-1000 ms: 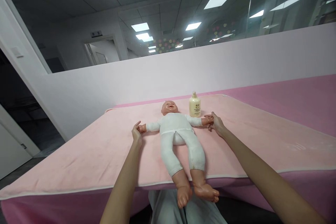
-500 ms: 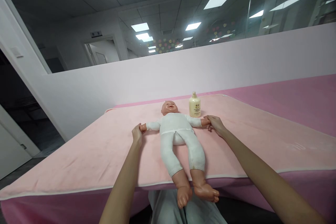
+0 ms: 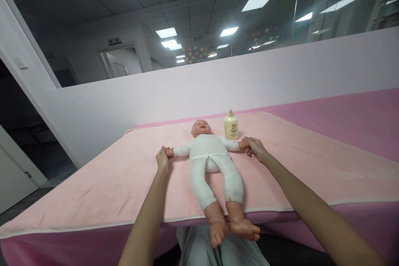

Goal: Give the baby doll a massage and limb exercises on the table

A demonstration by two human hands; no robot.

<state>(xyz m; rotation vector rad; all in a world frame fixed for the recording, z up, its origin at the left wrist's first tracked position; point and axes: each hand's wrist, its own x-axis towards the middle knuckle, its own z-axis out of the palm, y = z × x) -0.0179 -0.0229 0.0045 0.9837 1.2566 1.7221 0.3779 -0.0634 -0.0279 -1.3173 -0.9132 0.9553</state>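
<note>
Left hand [image 3: 162,158] and right hand [image 3: 256,148] are clasping the doll [image 3: 206,146] by its hands at nine and three, it's lying between them on the towel [image 3: 124,178], head at twelve, feet near six, and the bottle [image 3: 231,127] is standing at one.

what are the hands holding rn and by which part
A doll, held by its two hands: the left hand grips the one on the left of the picture, the right hand the other.

Doll [image 3: 206,144]: lay on towel [image 3: 124,183]
Left hand [image 3: 162,159]: held doll's hand
Right hand [image 3: 256,147]: held doll's other hand
Bottle [image 3: 231,128]: stood near doll's head
</note>
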